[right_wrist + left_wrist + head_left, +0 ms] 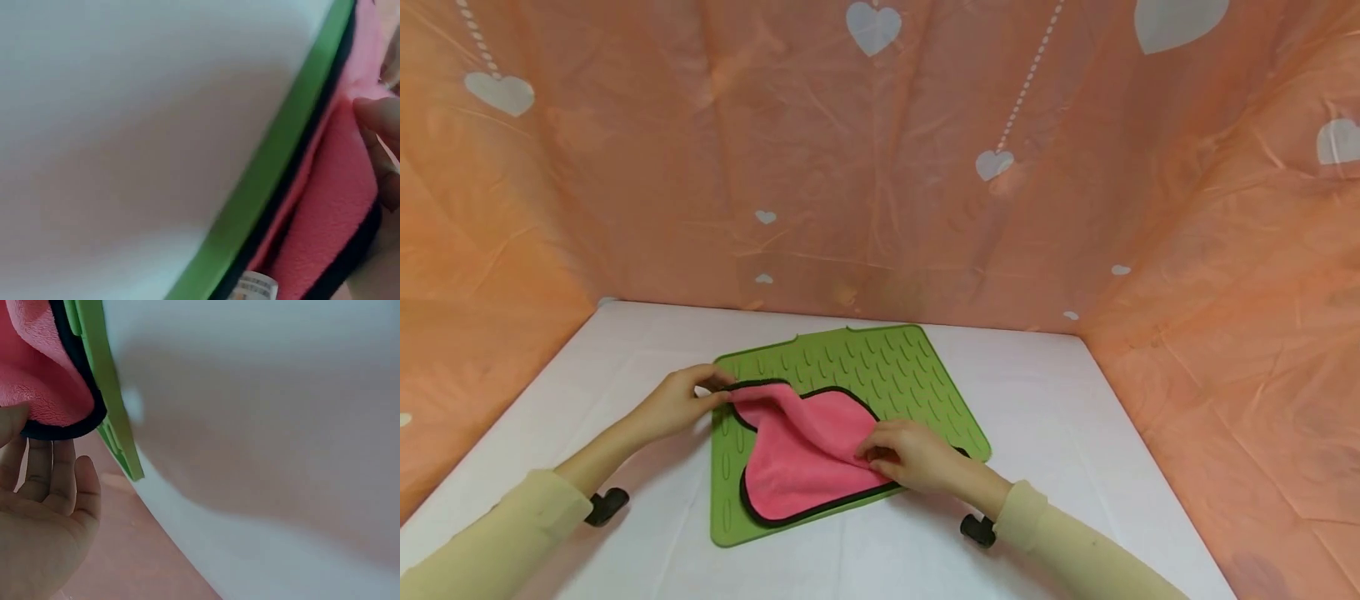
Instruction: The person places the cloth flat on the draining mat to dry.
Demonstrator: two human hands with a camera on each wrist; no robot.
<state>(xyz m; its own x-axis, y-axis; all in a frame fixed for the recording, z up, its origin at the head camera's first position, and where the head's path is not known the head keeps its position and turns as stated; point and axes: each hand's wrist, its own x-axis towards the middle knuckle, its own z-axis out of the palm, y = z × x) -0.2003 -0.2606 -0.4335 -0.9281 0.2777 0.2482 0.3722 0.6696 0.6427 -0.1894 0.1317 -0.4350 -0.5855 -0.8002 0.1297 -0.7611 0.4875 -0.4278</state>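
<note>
A pink cloth (808,475) with black edging lies rumpled over a green ribbed mat (895,375). At the cloth's upper left corner, my left hand (679,403) pinches the edge between thumb and fingers, just over the mat's left side. The left wrist view shows that corner of the cloth (53,403) raised, its edge bent. My right hand (916,457) pinches a fold toward the cloth's right end, hiding part of it. In the right wrist view, the thumb presses into the fleecy cloth (331,181), and a small white label (255,286) shows near its border.
The mat lies on a white table (1037,417). Orange sheeting (820,167) with pale hearts rises behind and at both sides. Black wrist-worn pieces (607,507) hang under both forearms.
</note>
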